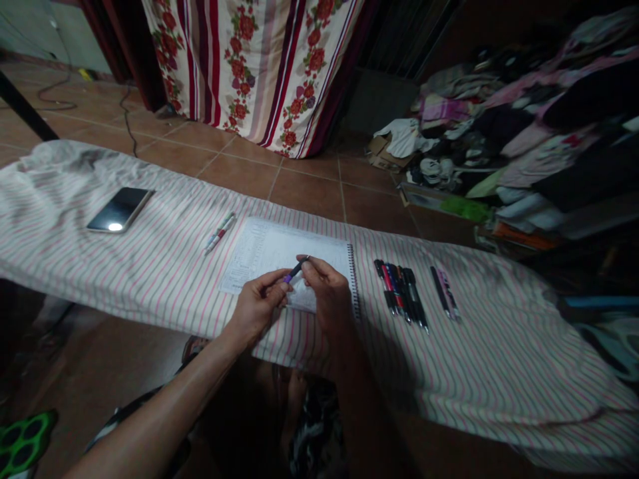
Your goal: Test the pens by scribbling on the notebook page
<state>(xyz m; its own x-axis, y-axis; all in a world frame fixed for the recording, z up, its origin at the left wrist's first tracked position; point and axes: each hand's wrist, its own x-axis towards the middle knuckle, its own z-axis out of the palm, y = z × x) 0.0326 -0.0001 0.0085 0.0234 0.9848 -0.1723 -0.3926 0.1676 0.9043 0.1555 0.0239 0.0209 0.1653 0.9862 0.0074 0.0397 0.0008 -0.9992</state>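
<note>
Both of my hands hold one dark pen (296,269) with a purple part, tilted over an open spiral notebook (279,243). My left hand (259,303) pinches its lower, purple end. At the upper end, the fingers of my right hand (327,286) are closed on the dark part. Light pages with faint print or writing lie beneath; my hands cover the notebook's front part. To the right of the notebook rests a group of several pens (401,293), black, red and blue. Farther right lie a dark pen and a pinkish pen (448,293). Left of the notebook are white pens (219,233).
A striped cloth (174,266) covers the long surface, with a phone (120,209) on its left part. Behind are a tiled floor (304,189), a flowered curtain (259,73) and a heap of clothes (524,133). A green object (27,439) is at lower left.
</note>
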